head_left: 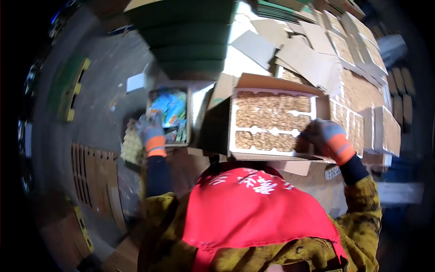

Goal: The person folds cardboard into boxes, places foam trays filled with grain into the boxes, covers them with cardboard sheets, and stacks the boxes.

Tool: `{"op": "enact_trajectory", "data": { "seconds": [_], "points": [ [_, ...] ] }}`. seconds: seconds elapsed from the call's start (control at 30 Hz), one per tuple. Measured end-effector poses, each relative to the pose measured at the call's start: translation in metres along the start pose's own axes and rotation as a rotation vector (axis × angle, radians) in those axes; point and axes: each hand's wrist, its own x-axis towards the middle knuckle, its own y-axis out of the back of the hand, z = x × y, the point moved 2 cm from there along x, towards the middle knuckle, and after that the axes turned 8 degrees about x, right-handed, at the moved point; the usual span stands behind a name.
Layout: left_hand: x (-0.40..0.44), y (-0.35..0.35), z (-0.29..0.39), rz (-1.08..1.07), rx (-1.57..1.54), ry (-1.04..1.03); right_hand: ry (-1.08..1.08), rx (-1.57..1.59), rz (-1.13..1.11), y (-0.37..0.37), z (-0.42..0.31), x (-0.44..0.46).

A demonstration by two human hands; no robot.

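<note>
The open carton [272,82] stands before the red apron [258,217], whose white characters [262,185] I cannot read; right hand [325,136] at its right side, left hand [152,130] by the box [189,119] of blue packets [172,106]; whether either grips, I cannot tell

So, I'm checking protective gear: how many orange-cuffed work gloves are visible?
2: one on the left hand, by the box of blue packets; one on the right hand, at the right side of the open carton. Others may be hidden.
</note>
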Motion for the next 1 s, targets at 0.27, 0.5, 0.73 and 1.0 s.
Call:
{"op": "enact_trajectory", "data": {
  "seconds": [0.27,0.5,0.73,1.0],
  "points": [
    [0.017,-0.032,-0.053,-0.246,0.143,-0.024,0.109,0.802,0.026,0.033,-0.005,0.038],
    [0.023,-0.004,-0.047,-0.093,-0.388,0.166,-0.007,-0.164,0.447,-0.016,0.177,0.185],
    [0.029,0.011,-0.063,-0.175,-0.749,0.463,-0.029,-0.38,0.206,-0.058,0.235,0.234],
    [0.0,0.136,0.116,-0.027,-0.843,0.091,0.269,-0.27,0.658,0.013,0.208,0.19]
  ]
}}
